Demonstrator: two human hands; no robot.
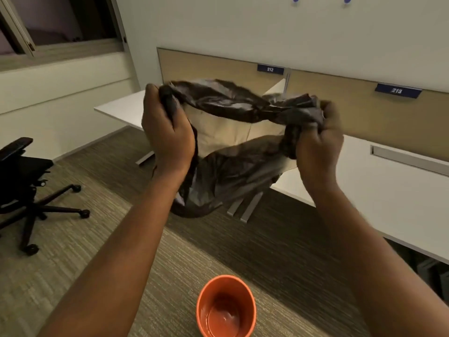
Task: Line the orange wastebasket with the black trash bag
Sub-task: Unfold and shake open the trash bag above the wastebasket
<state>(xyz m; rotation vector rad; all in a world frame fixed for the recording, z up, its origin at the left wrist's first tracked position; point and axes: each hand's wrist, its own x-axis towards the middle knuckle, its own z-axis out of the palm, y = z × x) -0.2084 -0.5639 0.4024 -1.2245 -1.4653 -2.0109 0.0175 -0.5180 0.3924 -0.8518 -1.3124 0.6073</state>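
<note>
Two hands hold the black trash bag (226, 166) up in the air before you; your left hand (167, 137) and right hand (318, 144) each have fingers pressed tight on bunched rim, the mouth stretched sideways and gaping toward you, the body hanging down; the orange wastebasket (226, 307) stands upright on the carpet below, open end up.

Open carpet (80, 271) surrounds the upright orange wastebasket (226, 306), its mouth unobstructed. A white worktop (379, 190) crowds the right; an office chair (24, 181) stands well left.
</note>
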